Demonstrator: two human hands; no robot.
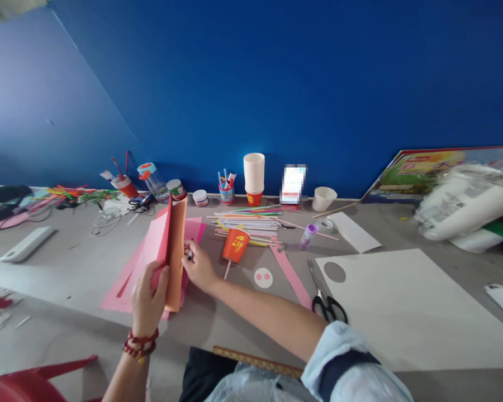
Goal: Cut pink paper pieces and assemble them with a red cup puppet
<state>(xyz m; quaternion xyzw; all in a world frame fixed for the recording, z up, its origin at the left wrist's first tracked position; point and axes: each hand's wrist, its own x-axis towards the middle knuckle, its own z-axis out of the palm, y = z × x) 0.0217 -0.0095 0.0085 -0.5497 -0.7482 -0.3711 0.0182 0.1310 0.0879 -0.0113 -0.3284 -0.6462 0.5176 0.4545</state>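
My left hand (148, 290) is closed on raised sheets of coloured paper (176, 245), a red one and an orange one, standing on edge. Pink sheets (148, 245) lie flat beneath them. At the orange sheet's right side, my right hand (199, 267) pinches a short dark pen (190, 255), mostly covered by the fingers. Beside that hand an orange-red paper cup (236, 245) lies tilted on a stick. Nearby are a white paper disc with two pink dots (263, 277), a pink paper strip (291, 273) and black-handled scissors (327, 304).
Straws (251, 226) lie in a row behind the cup. Stacked paper cups (254, 173), a phone (292, 184) and a single white cup (324, 198) stand along the blue wall. A large white sheet (411, 312) with a round hole covers the right side. A red stool (37, 382) is at lower left.
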